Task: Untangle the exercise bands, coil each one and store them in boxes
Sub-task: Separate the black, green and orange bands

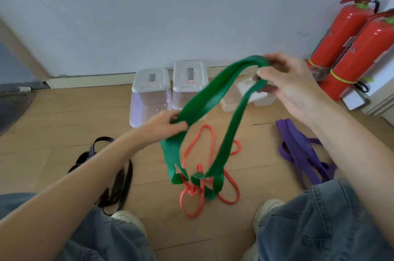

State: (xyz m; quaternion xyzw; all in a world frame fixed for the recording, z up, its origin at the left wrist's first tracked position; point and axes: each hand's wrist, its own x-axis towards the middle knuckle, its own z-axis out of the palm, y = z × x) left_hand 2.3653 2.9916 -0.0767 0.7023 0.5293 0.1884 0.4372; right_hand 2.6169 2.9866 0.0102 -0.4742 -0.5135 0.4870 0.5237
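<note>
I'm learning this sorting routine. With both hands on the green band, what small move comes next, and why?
Probably lift the green band a little and work its low end out of the red band: both hands, left hand and right hand, grip it, but the two tangle near the floor.

Two lidded boxes against wall; tangled bands before them (floor-level)

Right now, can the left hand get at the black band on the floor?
Probably not yet: the left hand is shut on the green band. The black band lies bare beneath that forearm, so once it lets go, likely yes.
</note>
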